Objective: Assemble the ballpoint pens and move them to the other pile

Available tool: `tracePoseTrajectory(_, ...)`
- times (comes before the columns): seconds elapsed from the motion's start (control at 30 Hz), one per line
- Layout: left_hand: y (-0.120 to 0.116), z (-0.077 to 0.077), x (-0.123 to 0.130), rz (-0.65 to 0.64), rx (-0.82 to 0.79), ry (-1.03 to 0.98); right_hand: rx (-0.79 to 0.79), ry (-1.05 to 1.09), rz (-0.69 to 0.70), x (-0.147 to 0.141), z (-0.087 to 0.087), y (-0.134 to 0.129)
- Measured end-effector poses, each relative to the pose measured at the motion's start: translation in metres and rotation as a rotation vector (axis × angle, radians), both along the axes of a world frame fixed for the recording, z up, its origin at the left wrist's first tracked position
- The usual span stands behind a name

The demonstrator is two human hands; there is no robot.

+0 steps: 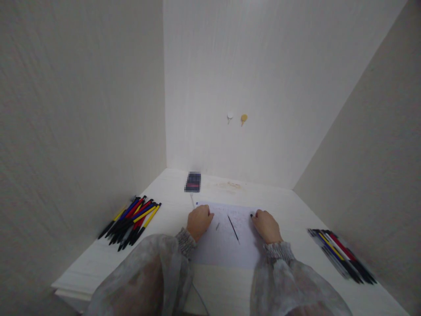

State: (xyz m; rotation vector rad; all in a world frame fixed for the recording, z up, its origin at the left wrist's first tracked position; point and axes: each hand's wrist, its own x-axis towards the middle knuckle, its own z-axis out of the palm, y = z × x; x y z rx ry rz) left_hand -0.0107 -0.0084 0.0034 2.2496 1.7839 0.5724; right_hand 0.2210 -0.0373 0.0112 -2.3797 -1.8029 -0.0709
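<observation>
My left hand (199,221) rests on the left part of a white paper sheet (223,254), its fingers curled closed. Whatever it may hold is hidden. My right hand (267,226) is at the sheet's right side, also closed, with a small black tip (251,215) showing at its fingertips; the rest of that piece is covered. Between the hands lies a thin dark pen refill (233,228), slanting across the paper and touched by neither hand. Beside it, nearer my left hand, is a small grey piece like a spring (217,226).
A pile of coloured pens (134,221) lies at the left of the white table (226,285). More pens (342,254) lie at the right. At the back is a blurred dark device (193,181) with a cable. Walls enclose three sides, with two small hooks (244,118) on the back one.
</observation>
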Motion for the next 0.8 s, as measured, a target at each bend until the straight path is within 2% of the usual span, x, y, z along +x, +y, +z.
tracePoseTrajectory(0.13,-0.001,-0.001,-0.001,-0.008,-0.009,0.029,0.204,0.064,0.238,-0.020,-0.006,0.012)
tracePoseTrajectory(0.23,-0.002,0.000,-0.001,-0.018,-0.039,0.037,0.204,0.102,0.408,-0.037,-0.016,0.020)
tracePoseTrajectory(0.33,-0.004,0.003,-0.001,-0.015,-0.057,0.060,0.169,0.069,0.505,-0.045,-0.023,0.024)
tracePoseTrajectory(0.43,-0.004,0.004,-0.001,-0.012,-0.063,0.100,0.116,0.029,0.505,-0.045,-0.023,0.025)
tracePoseTrajectory(0.63,-0.002,0.002,-0.001,-0.023,-0.038,0.111,0.045,-0.025,0.410,-0.041,-0.014,0.019)
tracePoseTrajectory(0.8,-0.001,-0.001,-0.002,-0.028,-0.009,0.110,0.020,0.046,0.363,-0.030,-0.012,0.010)
